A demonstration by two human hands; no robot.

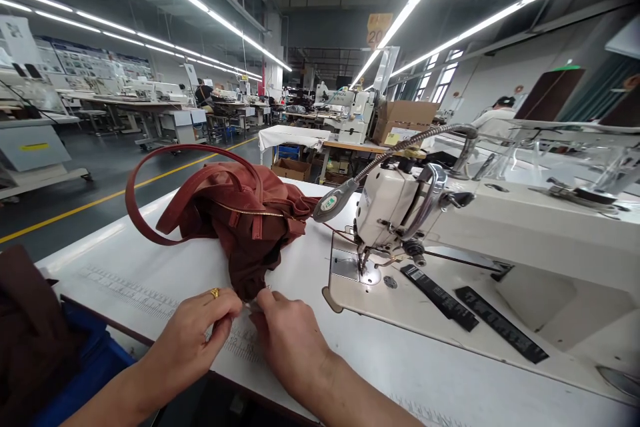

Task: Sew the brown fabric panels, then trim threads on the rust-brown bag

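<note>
A reddish-brown bag [263, 183] is laid on the white table [165, 267], left of the sewing machine [390, 203] and on the far side of the hands. Its dark brown cloth [250, 263] is drawn towards the near edge and gathered to a narrow end.

At that end the 2 hands are held close together. The fingers of the left hand [200, 330] are curled, with thumb and forefinger brought in to the cloth's tip; whether anything is caught between them cannot be told. The right hand [293, 343] is bent over the same tip from the right, its fingertips partly hidden, so its grip cannot be told either.

For this fine fingertip work, it is judged that the cloth is best kept slack, with both hands kept level and low, so that the seams are not strained by a sharp tug. Folds should be smoothed out at the tip, so that only the intended layer is taken up. The bag's weight is best left on the table, and the looped strap [131, 197] at the left should be kept from sliding off. Loose cloth should be kept clear of the presser foot [363, 265].
</note>
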